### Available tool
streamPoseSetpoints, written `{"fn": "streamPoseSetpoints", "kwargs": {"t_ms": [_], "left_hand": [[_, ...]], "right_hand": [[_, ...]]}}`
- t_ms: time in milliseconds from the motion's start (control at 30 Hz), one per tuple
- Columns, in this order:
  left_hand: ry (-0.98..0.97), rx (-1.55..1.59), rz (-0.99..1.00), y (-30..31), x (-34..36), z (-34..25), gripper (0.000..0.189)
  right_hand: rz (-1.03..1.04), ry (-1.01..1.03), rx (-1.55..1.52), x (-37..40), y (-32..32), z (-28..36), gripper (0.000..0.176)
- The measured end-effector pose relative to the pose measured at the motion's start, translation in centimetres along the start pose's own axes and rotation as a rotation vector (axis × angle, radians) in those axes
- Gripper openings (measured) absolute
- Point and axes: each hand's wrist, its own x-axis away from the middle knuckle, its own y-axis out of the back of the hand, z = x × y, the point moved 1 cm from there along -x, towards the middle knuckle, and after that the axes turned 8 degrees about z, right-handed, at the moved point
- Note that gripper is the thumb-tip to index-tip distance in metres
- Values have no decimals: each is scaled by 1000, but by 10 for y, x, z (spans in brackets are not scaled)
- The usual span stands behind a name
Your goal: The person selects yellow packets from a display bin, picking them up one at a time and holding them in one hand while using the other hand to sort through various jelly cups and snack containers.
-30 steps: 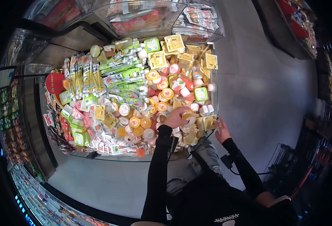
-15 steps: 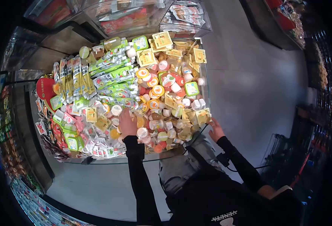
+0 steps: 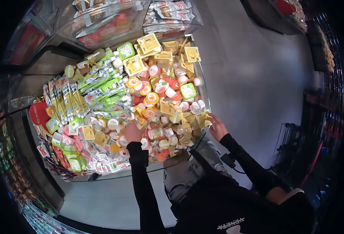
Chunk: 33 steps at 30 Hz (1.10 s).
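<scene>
A glass-edged display bin (image 3: 205, 87) is heaped with packaged jelly snacks. My left hand (image 3: 133, 132) reaches down into the cups at the middle of its near half; its fingertips are partly hidden among them. At the near right corner my right hand (image 3: 218, 128) has its fingers closed on the edge of a yellow-lidded jelly cup (image 3: 201, 120), which is tilted. Round orange-lidded cups (image 3: 152, 98) lie beyond my left hand. Left of these are green drink pouches (image 3: 105, 89) in a stack. Small clear cups (image 3: 164, 144) fill the space between my hands.
Yellow-and-silver pouches (image 3: 66, 97) and a red round sign (image 3: 38, 114) are at the bin's left. Clear compartments with packets (image 3: 168, 11) stand behind it. Grey floor (image 3: 246, 82) runs along the right, with a dark wire rack (image 3: 292, 146) beyond.
The view has shifted and turned a little. My right hand has moved in against the yellow-lidded cup, which now tilts. My left hand has drawn slightly nearer, staying among the cups.
</scene>
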Motion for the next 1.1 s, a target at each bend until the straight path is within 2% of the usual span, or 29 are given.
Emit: {"fn": "streamPoseSetpoints", "kwargs": {"t_ms": [133,200,333,400,433,500,533,600,633,700,867,933,967,1033,1100], "left_hand": [[-120,31,131,10,29,-39,42],[-104,106,348,-1,38,-62,43],[-153,90,337,-58,37,-86,43],[-153,246,202,-69,32,-89,42],[-153,245,203,-66,28,-88,42],[-91,253,-294,-54,14,-84,46],[-92,254,-295,-50,4,-83,46],[-71,54,-423,-42,-16,-81,54],[-74,55,-418,-41,-24,-82,54],[10,174,-223,-41,-35,-82,56],[34,232,-274,-39,-38,-79,50],[-82,282,-328,-40,-36,-67,46],[-79,283,-330,-42,-34,-62,46],[-49,226,-413,-36,-21,-53,41],[-17,208,-393,-30,-6,-41,47]], "right_hand": [[-26,96,-48,-24,-5,20,43],[-21,147,-59,-33,-11,27,44],[54,157,-94,-42,-24,39,43],[58,154,-102,-40,-22,45,44],[58,151,-110,-39,-21,48,44],[69,130,-112,-37,-21,46,44],[79,110,-113,-36,-21,44,43],[58,130,-95,-37,-22,39,43],[40,149,-76,-36,-23,39,43],[43,130,-93,-35,-24,39,42],[104,116,-139,-48,-25,53,42],[103,141,-173,-57,-27,66,42],[106,144,-172,-65,-29,72,42],[51,290,-147,-85,-27,93,41],[55,286,-159,-109,-29,116,43]]}}
